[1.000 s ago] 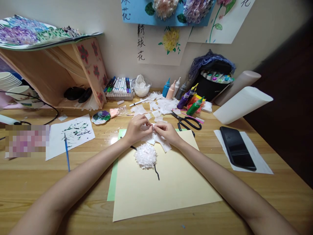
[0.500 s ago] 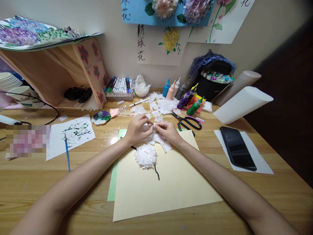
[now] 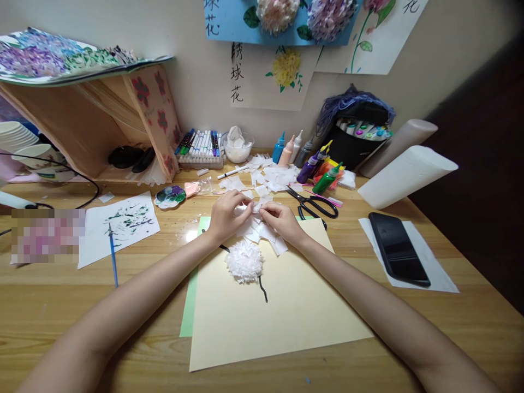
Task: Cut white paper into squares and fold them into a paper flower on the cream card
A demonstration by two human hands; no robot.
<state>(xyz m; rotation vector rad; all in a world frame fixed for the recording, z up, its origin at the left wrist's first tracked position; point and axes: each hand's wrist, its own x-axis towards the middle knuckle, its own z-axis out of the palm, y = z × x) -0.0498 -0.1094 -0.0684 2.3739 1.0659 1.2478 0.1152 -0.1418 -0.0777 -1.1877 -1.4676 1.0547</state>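
Observation:
Over the top edge of a cream paper sheet (image 3: 286,305), my left hand (image 3: 229,217) and my right hand (image 3: 281,221) are close together. Their fingertips pinch a small piece of white tissue paper (image 3: 257,208) between them. Several loose tissue squares (image 3: 268,234) lie on the sheet just below the fingers. Nearer to me sits a round fluffy white paper flower (image 3: 244,262), with a black stem line (image 3: 263,289) running down from it. A green sheet (image 3: 188,316) shows beneath the cream one.
Black scissors (image 3: 313,203) lie right of my hands. Paint bottles (image 3: 305,166) and tissue scraps (image 3: 278,177) stand or lie behind. At the left are a painted palette (image 3: 170,197), a blue brush (image 3: 112,256) and stained paper (image 3: 135,213); at the right, a phone (image 3: 399,248) and paper roll (image 3: 405,177).
My fingertips have moved slightly apart, and the white tissue piece between them shows more. Otherwise the things on the table lie as before.

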